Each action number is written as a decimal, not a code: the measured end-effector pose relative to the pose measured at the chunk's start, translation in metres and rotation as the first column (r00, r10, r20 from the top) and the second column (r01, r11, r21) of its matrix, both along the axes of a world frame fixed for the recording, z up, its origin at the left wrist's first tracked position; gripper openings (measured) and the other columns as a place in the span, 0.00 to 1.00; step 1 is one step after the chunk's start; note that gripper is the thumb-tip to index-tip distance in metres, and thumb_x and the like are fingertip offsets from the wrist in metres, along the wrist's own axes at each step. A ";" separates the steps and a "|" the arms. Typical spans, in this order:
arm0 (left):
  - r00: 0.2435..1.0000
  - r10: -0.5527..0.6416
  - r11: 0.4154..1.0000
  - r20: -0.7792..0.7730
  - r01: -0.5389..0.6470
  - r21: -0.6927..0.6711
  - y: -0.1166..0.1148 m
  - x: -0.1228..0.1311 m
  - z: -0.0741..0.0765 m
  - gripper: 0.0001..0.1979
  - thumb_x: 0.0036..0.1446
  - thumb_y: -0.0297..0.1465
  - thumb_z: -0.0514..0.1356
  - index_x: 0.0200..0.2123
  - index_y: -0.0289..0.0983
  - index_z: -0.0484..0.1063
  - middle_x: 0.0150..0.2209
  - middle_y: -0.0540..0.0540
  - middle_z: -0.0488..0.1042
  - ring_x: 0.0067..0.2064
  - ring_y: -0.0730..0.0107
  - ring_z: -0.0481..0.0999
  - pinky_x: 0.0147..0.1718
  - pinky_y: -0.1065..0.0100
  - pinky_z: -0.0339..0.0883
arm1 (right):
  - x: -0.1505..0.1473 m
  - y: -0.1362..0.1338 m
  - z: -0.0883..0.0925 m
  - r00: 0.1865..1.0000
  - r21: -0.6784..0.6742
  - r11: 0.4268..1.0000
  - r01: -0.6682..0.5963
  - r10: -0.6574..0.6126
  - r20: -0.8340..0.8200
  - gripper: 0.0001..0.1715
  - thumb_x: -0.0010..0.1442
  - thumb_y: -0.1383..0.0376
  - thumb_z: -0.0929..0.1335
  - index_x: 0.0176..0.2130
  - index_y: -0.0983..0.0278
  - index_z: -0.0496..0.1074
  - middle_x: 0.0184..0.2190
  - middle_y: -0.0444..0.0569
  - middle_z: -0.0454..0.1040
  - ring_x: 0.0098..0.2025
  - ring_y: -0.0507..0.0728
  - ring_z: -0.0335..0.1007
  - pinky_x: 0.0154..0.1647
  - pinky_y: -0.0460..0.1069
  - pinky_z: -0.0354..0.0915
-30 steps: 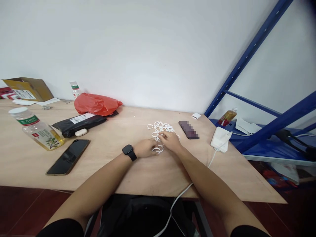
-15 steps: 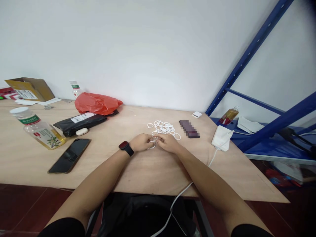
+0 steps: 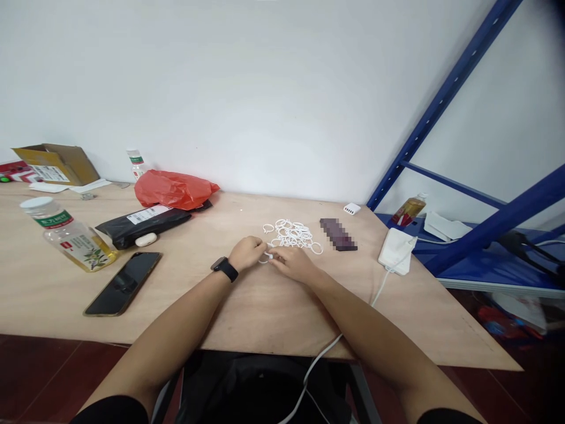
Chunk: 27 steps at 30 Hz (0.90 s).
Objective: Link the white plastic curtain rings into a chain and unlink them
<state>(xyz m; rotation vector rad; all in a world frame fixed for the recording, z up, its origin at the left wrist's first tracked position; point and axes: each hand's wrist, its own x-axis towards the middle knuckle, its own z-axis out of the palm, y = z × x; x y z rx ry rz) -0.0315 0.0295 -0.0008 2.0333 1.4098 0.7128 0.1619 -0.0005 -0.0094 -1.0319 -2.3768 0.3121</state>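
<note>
At least 1 white ring [image 3: 263, 261] is pinched between the left hand [image 3: 247, 253] and right hand [image 3: 293, 262]; beyond them, the ring pile [image 3: 296, 234] is left unheld; any joining cannot be confirmed.

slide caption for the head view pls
Both hands hold a white ring near a pile of rings on a wooden table.

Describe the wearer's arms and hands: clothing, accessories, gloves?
No gloves on the left hand or right hand. Short black sleeves show at the frame's bottom edge; both forearms are bare below them. A black smartwatch with a dark rectangular face and black strap sits on the left wrist; the right wrist has nothing on it.
</note>
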 end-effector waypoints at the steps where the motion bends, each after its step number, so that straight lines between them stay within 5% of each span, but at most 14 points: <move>1: 1.000 -0.004 1.000 0.008 0.004 -0.010 -0.001 0.001 0.001 0.16 0.55 0.34 0.51 0.17 0.36 0.64 0.17 0.52 0.61 0.22 0.73 0.60 0.23 0.70 0.47 | 0.000 0.001 0.000 1.000 0.009 1.000 0.001 -0.001 -0.005 0.14 0.63 0.64 0.67 0.49 0.61 0.73 0.37 0.47 0.80 0.37 0.54 0.74 0.40 0.46 0.63; 12: 0.998 -0.023 0.996 0.063 0.028 -0.080 -0.002 0.003 0.000 0.15 0.53 0.35 0.49 0.16 0.37 0.54 0.16 0.53 0.51 0.21 0.75 0.54 0.22 0.68 0.45 | 0.003 -0.002 0.007 0.998 0.073 0.997 -0.010 0.014 -0.059 0.16 0.64 0.66 0.62 0.49 0.61 0.73 0.36 0.48 0.79 0.35 0.54 0.72 0.38 0.47 0.63; 27: 0.991 -0.080 0.992 0.110 0.089 -0.087 0.000 0.005 -0.007 0.16 0.54 0.37 0.48 0.17 0.37 0.54 0.17 0.54 0.52 0.21 0.75 0.54 0.23 0.69 0.46 | 0.001 -0.001 0.007 0.999 0.127 0.992 0.011 -0.004 -0.054 0.13 0.58 0.72 0.61 0.36 0.62 0.73 0.28 0.45 0.75 0.29 0.52 0.67 0.33 0.46 0.58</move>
